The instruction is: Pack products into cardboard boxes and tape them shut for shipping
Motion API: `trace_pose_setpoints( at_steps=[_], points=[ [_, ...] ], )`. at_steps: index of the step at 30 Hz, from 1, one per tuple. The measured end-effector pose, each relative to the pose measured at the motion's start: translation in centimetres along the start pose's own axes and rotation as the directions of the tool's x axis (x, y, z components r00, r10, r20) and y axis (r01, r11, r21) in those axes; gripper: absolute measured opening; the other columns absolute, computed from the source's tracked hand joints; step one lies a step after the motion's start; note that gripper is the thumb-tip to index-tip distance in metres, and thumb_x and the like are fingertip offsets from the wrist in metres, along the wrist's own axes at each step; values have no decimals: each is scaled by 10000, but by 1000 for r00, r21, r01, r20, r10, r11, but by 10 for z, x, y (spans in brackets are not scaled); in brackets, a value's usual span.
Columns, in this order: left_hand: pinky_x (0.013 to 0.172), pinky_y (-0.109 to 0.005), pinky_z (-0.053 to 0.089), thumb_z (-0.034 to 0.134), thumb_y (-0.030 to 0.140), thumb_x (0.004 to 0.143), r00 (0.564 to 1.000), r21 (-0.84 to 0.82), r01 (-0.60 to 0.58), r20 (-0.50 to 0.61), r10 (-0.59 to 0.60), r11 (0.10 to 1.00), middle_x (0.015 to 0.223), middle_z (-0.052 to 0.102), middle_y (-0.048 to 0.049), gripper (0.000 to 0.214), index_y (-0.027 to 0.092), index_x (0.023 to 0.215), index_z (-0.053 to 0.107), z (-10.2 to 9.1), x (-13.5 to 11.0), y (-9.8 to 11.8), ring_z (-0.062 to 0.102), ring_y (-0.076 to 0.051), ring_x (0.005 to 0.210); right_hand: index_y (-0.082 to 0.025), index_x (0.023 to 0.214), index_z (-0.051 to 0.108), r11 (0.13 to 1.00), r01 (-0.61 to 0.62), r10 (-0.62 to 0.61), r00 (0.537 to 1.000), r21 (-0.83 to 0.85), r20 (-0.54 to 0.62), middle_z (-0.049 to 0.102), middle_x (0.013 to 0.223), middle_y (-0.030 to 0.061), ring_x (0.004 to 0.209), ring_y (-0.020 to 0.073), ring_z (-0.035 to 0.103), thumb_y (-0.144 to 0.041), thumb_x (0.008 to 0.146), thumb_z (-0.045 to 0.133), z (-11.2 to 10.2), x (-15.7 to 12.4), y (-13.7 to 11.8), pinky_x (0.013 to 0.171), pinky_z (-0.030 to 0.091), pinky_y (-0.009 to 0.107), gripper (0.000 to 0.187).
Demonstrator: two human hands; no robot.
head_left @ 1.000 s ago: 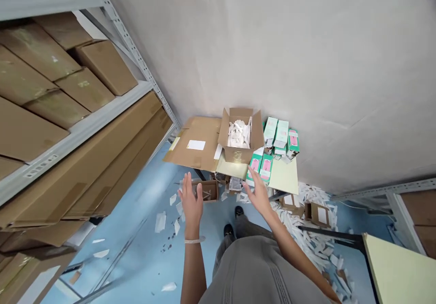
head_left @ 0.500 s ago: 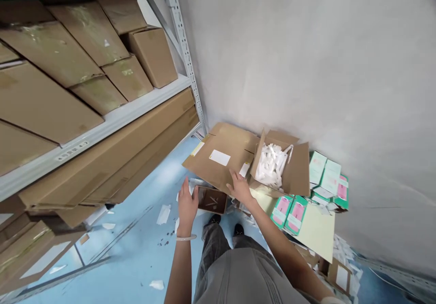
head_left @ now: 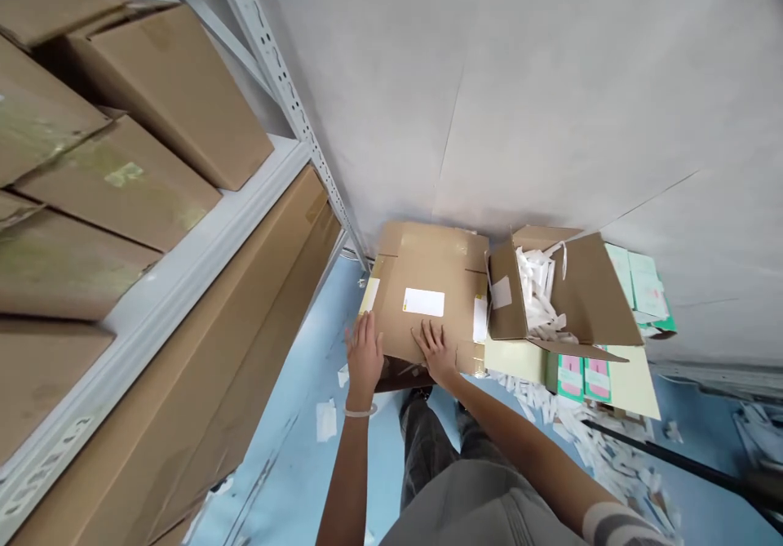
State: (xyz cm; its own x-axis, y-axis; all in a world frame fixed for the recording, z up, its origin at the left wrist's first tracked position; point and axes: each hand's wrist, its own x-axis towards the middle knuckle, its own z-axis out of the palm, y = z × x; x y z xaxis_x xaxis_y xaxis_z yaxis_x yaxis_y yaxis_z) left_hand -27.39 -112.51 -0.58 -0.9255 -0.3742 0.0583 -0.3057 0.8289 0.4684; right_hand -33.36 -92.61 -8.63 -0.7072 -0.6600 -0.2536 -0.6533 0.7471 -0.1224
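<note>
- the flattened carton (head_left: 422, 264) lies at the centre, left of the open carton (head_left: 507, 313); we judge that it could slide or tip if pressed hard on its near edge, since we cannot see how much of the tabletop (head_left: 514, 358) supports it there;
- the left hand (head_left: 365, 352) is open at its near left corner, fingers extended and thumb apart; we see nothing gripped, and cannot tell whether the fingertips press down; so loose a contact could let that corner swing away;
- the right hand (head_left: 438, 352) is open too, palm down and fingers spread over the near edge; it seems to touch the board without gripping it; we think uneven pressure from the two hands could twist the board;
- just to the right, the open carton holds loose white strips (head_left: 537, 285); a sideways shove of the board could bump its left wall and spill some;
- two green-and-pink boxes (head_left: 584, 379) sit near the tabletop's near edge, partly beneath a flap; a knock passed along could push them off;
- far left, the metal rack post (head_left: 285, 81) leaves little room; a swung board could catch on it.
</note>
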Motion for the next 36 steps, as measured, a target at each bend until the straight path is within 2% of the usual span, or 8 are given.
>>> trace_pose_setpoints(
  at_steps=[5,9,15,21,24,27,32,36],
  points=[
    [1217,-574,217,298,328,1021,999,-28,37,3,-37,999,1526,468,-170,553,143,1539,352,-7,4,-26,400,-288,1447,-265,1591,248,1000,-20,20,999,0,-36,202,1655,143,1524,362,205,-169,852,597,-1,-1,0,1199,185,630,823],
    [1221,-584,191,287,354,1029,996,-23,54,-67,-56,998,1508,484,-191,567,119,1542,340,-21,9,-41,412,-301,1437,-312,1595,206,992,-120,118,991,-25,-68,167,1657,147,1514,391,218,-130,867,561,-13,-7,-5,1178,212,656,830],
    [1223,-602,156,294,389,1035,969,3,79,-236,-76,997,1536,441,-199,596,148,1579,259,-58,23,-61,367,-312,1463,-306,1599,193,979,-201,199,971,-7,-130,176,1661,126,1516,395,201,-40,826,523,-47,-15,-9,1191,225,631,882],
    [1225,-613,139,288,396,1033,972,34,33,-236,-24,999,1561,410,-181,591,175,1580,269,-82,35,-66,351,-318,1470,-219,1607,153,984,-171,179,966,60,-188,240,1643,94,1525,318,220,-8,838,424,-83,-8,-10,1233,233,548,842],
    [1220,-622,143,285,406,1031,970,31,14,-245,-6,999,1557,416,-185,593,179,1579,273,-85,33,-62,350,-324,1470,-203,1593,235,985,-138,161,949,103,-271,287,1629,65,1525,274,236,-3,856,381,-103,-3,-6,1241,252,498,777],
    [1216,-628,142,278,413,1033,967,21,-9,-256,14,1000,1539,436,-198,596,173,1578,273,-84,29,-56,356,-328,1467,-193,1561,343,975,-139,198,903,176,-381,358,1602,39,1510,224,288,15,850,348,-133,-2,3,1238,281,440,741],
    [1215,-624,147,265,413,1034,965,29,-76,-249,81,997,1532,444,-204,594,148,1563,303,-82,34,-44,378,-327,1453,-252,1518,435,927,-131,315,781,351,-540,524,1500,5,1424,185,447,23,808,366,-200,-15,14,1194,370,403,765],
    [1209,-637,147,256,408,1030,957,32,-158,-240,161,987,1537,435,-211,592,134,1549,327,-87,51,-28,375,-330,1453,-259,1425,557,869,-21,395,633,495,-666,639,1375,12,1268,198,602,-66,886,383,-254,-46,11,1081,477,360,598]
  ],
)
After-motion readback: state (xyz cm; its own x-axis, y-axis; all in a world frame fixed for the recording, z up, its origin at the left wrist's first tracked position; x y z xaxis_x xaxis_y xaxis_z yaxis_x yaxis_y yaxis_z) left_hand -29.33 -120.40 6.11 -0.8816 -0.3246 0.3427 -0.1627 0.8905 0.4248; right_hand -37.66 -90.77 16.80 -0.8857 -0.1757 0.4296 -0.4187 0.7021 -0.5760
